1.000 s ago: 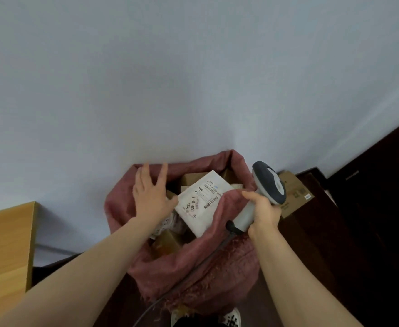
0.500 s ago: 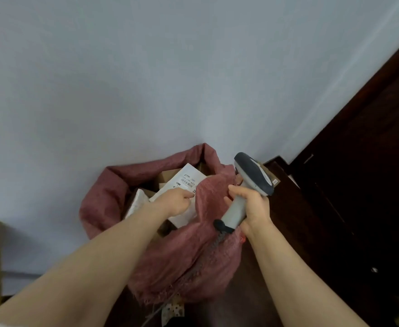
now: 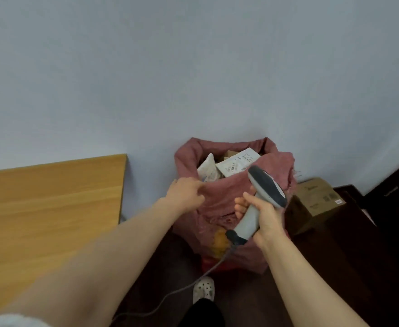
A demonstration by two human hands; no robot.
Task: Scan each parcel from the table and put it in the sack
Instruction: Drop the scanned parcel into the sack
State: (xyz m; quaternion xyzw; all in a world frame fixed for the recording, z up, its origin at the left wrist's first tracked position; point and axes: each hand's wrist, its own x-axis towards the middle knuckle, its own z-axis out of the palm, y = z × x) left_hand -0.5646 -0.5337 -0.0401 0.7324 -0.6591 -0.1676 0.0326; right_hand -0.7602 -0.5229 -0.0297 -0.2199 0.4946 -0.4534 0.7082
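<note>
A dusty-red woven sack stands on the floor against the wall, its mouth open. Inside lie white parcels with printed labels, a white padded bag and a bit of brown cardboard. My left hand pinches the near left rim of the sack. My right hand grips the handle of a grey barcode scanner, held in front of the sack with its dark head up; its cable trails down to the floor.
A light wooden table fills the left side, its corner close to the sack. A brown cardboard box sits on the dark floor right of the sack. My white perforated shoe is below the sack.
The view has swung left, bringing the table in. My left hand let go of the white parcel, which now lies in the sack, and moved to the sack's near rim. The scanner stays in my right hand.
</note>
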